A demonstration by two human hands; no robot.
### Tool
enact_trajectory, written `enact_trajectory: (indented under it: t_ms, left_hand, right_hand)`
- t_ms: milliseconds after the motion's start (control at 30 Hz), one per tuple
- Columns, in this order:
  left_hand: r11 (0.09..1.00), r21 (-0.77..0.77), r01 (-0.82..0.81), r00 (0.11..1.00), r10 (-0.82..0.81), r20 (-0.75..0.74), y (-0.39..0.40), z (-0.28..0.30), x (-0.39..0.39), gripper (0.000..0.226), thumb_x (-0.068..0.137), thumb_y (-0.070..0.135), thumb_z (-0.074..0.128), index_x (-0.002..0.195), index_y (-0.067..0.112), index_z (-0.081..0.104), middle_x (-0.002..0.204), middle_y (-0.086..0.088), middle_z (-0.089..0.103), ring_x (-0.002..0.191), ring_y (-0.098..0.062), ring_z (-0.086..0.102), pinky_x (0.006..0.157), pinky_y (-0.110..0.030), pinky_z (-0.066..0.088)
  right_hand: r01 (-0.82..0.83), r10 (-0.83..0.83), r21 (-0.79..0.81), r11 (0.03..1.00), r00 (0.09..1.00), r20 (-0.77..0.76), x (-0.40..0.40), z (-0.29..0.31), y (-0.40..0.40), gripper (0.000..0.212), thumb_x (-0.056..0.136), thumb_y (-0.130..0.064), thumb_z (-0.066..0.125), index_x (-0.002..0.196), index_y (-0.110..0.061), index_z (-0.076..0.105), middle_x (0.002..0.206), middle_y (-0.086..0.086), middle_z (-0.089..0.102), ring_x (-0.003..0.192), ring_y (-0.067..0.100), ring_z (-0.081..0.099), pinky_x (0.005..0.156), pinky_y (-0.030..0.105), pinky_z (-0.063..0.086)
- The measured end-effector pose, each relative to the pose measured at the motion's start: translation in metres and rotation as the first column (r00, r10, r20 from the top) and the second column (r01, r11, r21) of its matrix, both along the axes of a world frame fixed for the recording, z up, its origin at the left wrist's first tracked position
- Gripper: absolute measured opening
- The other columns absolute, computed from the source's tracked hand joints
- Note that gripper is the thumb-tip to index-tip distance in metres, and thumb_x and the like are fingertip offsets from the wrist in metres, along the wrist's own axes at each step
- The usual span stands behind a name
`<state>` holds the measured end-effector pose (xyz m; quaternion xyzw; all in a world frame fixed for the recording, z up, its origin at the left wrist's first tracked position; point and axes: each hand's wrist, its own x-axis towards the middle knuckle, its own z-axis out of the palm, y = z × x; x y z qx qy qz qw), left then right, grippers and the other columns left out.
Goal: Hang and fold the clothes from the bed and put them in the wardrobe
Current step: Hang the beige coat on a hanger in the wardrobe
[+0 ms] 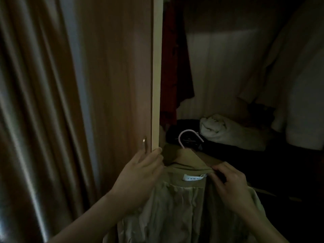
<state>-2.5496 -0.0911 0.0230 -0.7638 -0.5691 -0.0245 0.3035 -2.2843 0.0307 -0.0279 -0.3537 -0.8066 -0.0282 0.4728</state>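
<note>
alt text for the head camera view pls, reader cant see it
Two hands hold an olive coat on a pink-hooked hanger before a dim open wardrobe: the left hand at its left shoulder, the right hand pinching the collar. Inside lies a folded white cloth.

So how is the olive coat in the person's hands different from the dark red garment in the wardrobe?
The olive-green coat with the pale lining is held in front of the wardrobe, on a pink hanger, not yet hung; the dark red garment already hangs inside, at the far left. The left hand and right hand grip the coat's collar; nothing touches the red one. The coat shows a white label; the red one shows none. Both are clothes.
</note>
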Motion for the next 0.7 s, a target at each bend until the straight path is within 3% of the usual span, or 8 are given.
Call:
enact_trajectory:
  t_ms: [133, 267, 367, 433, 500, 600, 700]
  left_hand:
    - [0.984, -0.023, -0.179, 0.984, 0.179, -0.006, -0.025, 0.006, -0.03, 0.051, 0.067, 0.041, 0.075, 0.114, 0.021, 0.069, 0.127, -0.006, 0.064, 0.129, -0.026, 0.051, 0.104, -0.05, 0.035]
    - [0.909, -0.09, -0.407, 0.909, 0.413, 0.06, -0.038, 0.006, -0.058, 0.059, 0.096, 0.048, 0.038, 0.15, 0.024, 0.031, 0.161, -0.001, 0.024, 0.151, -0.022, 0.009, 0.121, -0.051, 0.008]
    - [0.852, -0.095, -0.515, 0.837, 0.524, 0.158, -0.045, 0.009, -0.078, 0.065, 0.096, 0.052, 0.024, 0.154, 0.023, 0.021, 0.164, -0.001, 0.014, 0.152, -0.019, 0.002, 0.122, -0.049, 0.007]
    - [0.837, -0.102, -0.537, 0.817, 0.546, 0.183, -0.046, 0.007, -0.089, 0.068, 0.094, 0.052, 0.026, 0.155, 0.022, 0.019, 0.164, 0.0, 0.012, 0.152, -0.018, 0.002, 0.122, -0.049, 0.005]
    - [0.855, -0.085, -0.511, 0.837, 0.518, 0.175, -0.046, 0.003, -0.089, 0.07, 0.089, 0.053, 0.035, 0.151, 0.021, 0.032, 0.161, -0.002, 0.026, 0.15, -0.019, 0.015, 0.119, -0.05, 0.01]
    - [0.887, -0.065, -0.457, 0.872, 0.461, 0.165, -0.043, -0.007, -0.078, 0.071, 0.078, 0.06, 0.048, 0.133, 0.017, 0.059, 0.141, -0.006, 0.056, 0.136, -0.023, 0.044, 0.108, -0.052, 0.034]
    - [0.878, -0.077, -0.473, 0.854, 0.478, 0.203, -0.04, -0.01, -0.073, 0.071, 0.088, 0.062, 0.032, 0.14, 0.018, 0.05, 0.151, -0.007, 0.044, 0.144, -0.026, 0.034, 0.111, -0.055, 0.034]
  right_hand:
    - [-0.077, 0.077, 0.024, 0.997, 0.997, 0.001, -0.034, 0.005, -0.002, 0.014, 0.077, -0.004, 0.078, 0.085, -0.01, 0.068, 0.079, -0.006, 0.057, 0.067, 0.009, 0.055, 0.062, 0.013, 0.04]
    - [-0.109, 0.109, 0.017, 0.994, 0.994, -0.006, -0.06, 0.012, -0.003, 0.013, 0.078, -0.006, 0.078, 0.086, -0.012, 0.07, 0.079, -0.006, 0.058, 0.067, 0.008, 0.055, 0.063, 0.012, 0.037]
    - [-0.141, 0.141, 0.03, 0.99, 0.99, -0.015, -0.074, 0.016, -0.003, 0.013, 0.077, -0.005, 0.078, 0.086, -0.011, 0.069, 0.078, -0.004, 0.059, 0.066, 0.008, 0.054, 0.062, 0.012, 0.037]
    - [-0.159, 0.159, 0.022, 0.987, 0.987, -0.018, -0.079, 0.018, -0.002, 0.013, 0.078, -0.005, 0.077, 0.086, -0.012, 0.07, 0.079, -0.004, 0.06, 0.067, 0.008, 0.055, 0.063, 0.012, 0.037]
    - [-0.17, 0.171, 0.005, 0.985, 0.985, -0.03, -0.082, 0.019, -0.001, 0.013, 0.079, -0.006, 0.077, 0.087, -0.012, 0.07, 0.08, -0.005, 0.06, 0.068, 0.007, 0.055, 0.063, 0.013, 0.037]
    - [-0.181, 0.181, -0.017, 0.983, 0.983, -0.038, -0.085, 0.021, -0.001, 0.011, 0.08, -0.006, 0.076, 0.087, -0.013, 0.07, 0.079, -0.006, 0.059, 0.069, 0.005, 0.055, 0.062, 0.013, 0.038]
    - [-0.181, 0.18, -0.045, 0.983, 0.983, -0.025, -0.085, 0.021, -0.002, 0.01, 0.082, -0.009, 0.075, 0.089, -0.014, 0.07, 0.081, -0.006, 0.059, 0.071, 0.005, 0.056, 0.062, 0.014, 0.039]
